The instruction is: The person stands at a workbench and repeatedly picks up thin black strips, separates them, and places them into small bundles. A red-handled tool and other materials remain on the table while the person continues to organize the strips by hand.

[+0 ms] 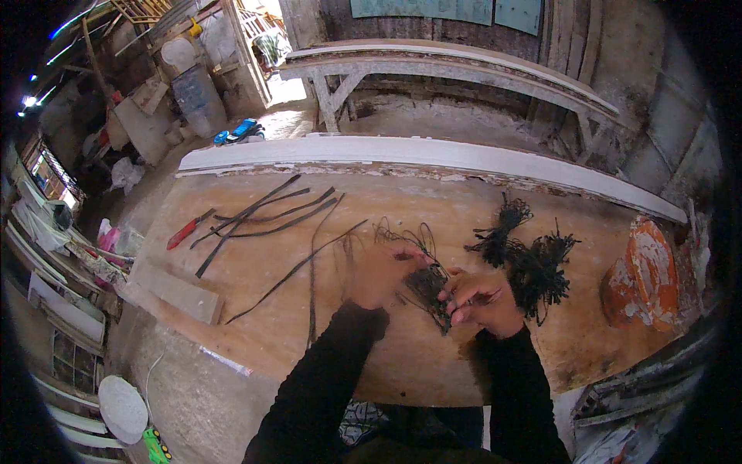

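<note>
Black thin-strand bundle [427, 290] is clamped between left hand [380, 274] and right hand [481, 301], with finished dark tufted bunches [525, 259] right of it and long black strips [263, 220] unused left of it.

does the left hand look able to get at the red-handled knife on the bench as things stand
Probably not at once: the left hand is gripping the bundle of black strands with the right hand. The red-handled knife lies far left, past the long dark strips; nothing covers it.
</note>
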Action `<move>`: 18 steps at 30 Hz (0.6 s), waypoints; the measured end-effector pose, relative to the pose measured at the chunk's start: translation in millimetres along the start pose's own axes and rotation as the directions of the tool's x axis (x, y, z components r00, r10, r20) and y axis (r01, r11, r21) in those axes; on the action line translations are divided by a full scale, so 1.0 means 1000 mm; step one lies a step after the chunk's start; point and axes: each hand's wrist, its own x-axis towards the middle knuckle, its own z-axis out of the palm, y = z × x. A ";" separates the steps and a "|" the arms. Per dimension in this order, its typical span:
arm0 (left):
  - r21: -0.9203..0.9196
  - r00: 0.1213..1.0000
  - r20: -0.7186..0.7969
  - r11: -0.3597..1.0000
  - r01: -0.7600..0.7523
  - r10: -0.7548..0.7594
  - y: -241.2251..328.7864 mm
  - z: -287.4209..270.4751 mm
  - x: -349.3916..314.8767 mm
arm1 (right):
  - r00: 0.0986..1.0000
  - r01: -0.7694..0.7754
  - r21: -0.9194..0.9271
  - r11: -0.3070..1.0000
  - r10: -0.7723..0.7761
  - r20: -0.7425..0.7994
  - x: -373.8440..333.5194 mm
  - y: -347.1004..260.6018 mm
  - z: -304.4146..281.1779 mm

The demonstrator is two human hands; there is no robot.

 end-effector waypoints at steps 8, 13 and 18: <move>-0.099 0.733 0.661 0.987 -0.126 0.160 0.033 0.015 -0.022 | 0.656 -0.255 -0.548 0.797 -0.274 -0.703 0.004 0.027 -0.019; -0.162 0.876 0.452 0.981 -0.104 0.167 0.021 0.003 -0.013 | 0.669 -0.281 -0.435 0.856 -0.150 -0.728 0.001 0.033 -0.028; 0.215 0.976 -0.128 0.965 -0.147 0.177 0.011 -0.034 0.004 | 0.919 -0.141 -0.285 0.948 0.018 -0.394 -0.002 0.012 -0.017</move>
